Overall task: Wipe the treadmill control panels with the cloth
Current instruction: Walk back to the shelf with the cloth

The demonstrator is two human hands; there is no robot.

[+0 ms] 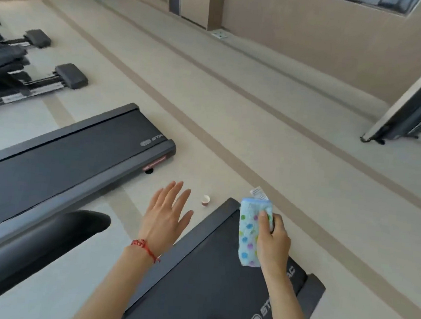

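Leftmost, well beyond the left hand [166, 215], lies a treadmill [61, 157] deck, with a dark curved handle [34, 241] nearer, left of the forearm. That hand is released, palm down, fingers spread and pointing away over bare floor [234, 98], a red cord [144, 246] round its wrist. Just past its fingertips a small cup [205, 200] lies on the floor. Right of it, the right hand [272, 237] is grasping the folded dotted cloth [250, 234], thumb on top, above a second deck [194, 284]. No control panel shows.
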